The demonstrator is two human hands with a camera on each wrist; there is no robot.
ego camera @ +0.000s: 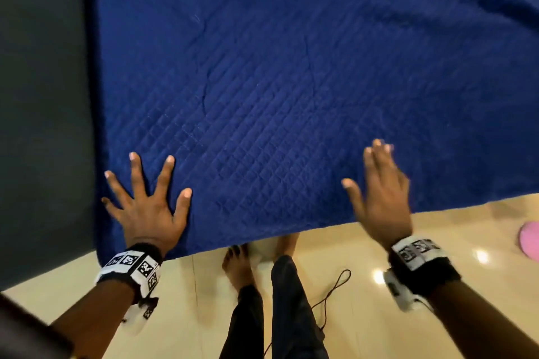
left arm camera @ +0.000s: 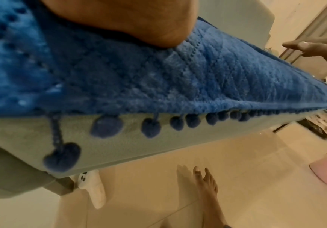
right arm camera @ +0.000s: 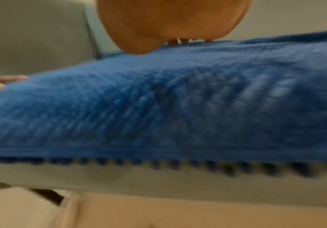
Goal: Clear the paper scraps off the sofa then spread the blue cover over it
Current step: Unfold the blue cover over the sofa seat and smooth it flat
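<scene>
Head view: left hand (ego camera: 148, 210) splayed flat on the blue cover (ego camera: 291, 81), which lies across the sofa (ego camera: 43, 96). Right hand (ego camera: 379, 195), fingers straight, looks blurred, perhaps just above it. Uneven pushing could bunch fresh wrinkles or drag the pom-pom edge (left arm camera: 151, 127) askew.

Under my hands (ego camera: 145, 213) the cover (ego camera: 291, 81) is quilted cloth, matt, stitched in small squares; its near edge carries fuzzy pompoms (left arm camera: 106, 128). Left of them the sofa (ego camera: 43, 96) looks like matt grey fabric. Below my wrists the floor (ego camera: 364, 315) is glossy cream tile, throwing back lamp glints.
</scene>
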